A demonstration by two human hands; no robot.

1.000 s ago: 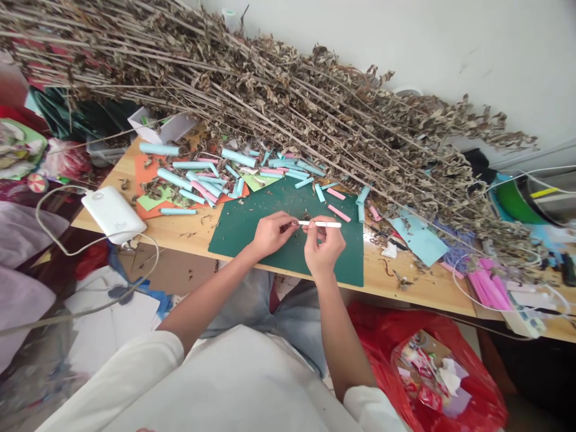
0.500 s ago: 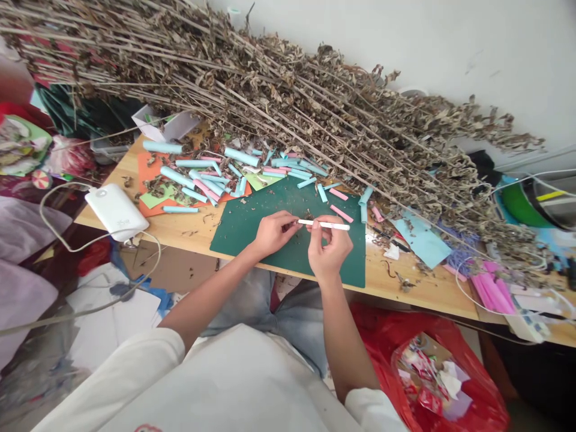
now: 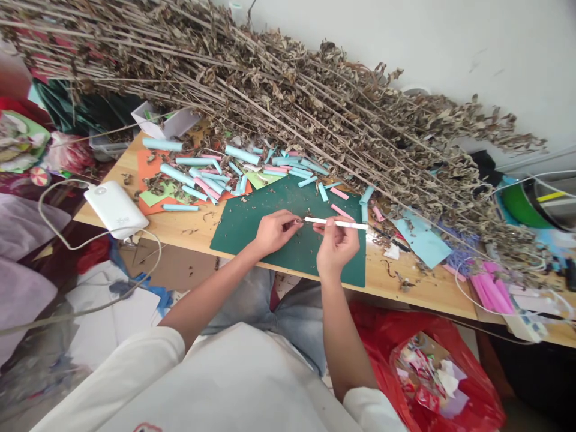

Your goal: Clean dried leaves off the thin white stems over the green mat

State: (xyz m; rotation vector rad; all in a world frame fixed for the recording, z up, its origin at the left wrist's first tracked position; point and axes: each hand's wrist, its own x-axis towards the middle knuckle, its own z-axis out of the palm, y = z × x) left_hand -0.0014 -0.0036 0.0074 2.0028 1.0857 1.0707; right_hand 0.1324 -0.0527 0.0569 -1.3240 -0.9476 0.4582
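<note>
Moving rightward since the earlier frame, the white stick (image 3: 344,224) is now clearing the left hand (image 3: 275,233), whose grip is pinching a small unclear piece (image 3: 297,221), while the right hand (image 3: 338,247) is clasping the stick above the green cutting mat (image 3: 252,219).

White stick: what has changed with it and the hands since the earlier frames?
The white stick has moved to the right, its left tip drawing away from the left hand and leaving a small gap. The right hand moved right too, keeping its grip. No release is visible. The left hand stays pinched over the green mat; the rolled tubes and power bank lie as before.
</note>
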